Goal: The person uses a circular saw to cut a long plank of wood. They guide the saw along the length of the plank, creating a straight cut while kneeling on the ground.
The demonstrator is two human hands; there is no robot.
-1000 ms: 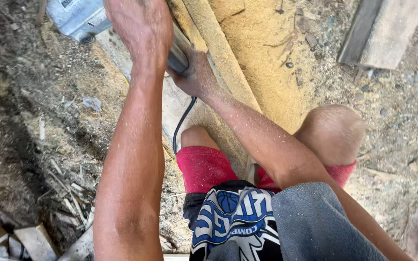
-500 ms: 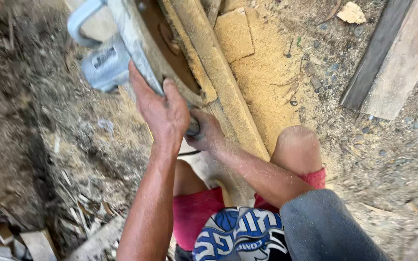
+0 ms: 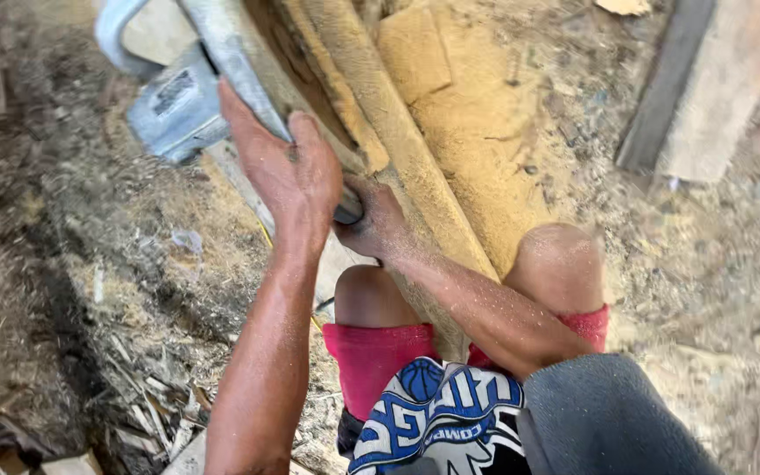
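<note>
Both hands (left hand point(image 3: 288, 176), right hand point(image 3: 376, 224)) grip the saw point(image 3: 213, 79), pointing forward-left.

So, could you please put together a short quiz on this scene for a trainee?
1. True or false: the left hand rests on the grey power tool.
2. What does the right hand grip? A) the tool's dark handle B) a hammer C) a loose board
3. What covers the timber and the ground?

Key: 1 true; 2 A; 3 sawdust.
</note>
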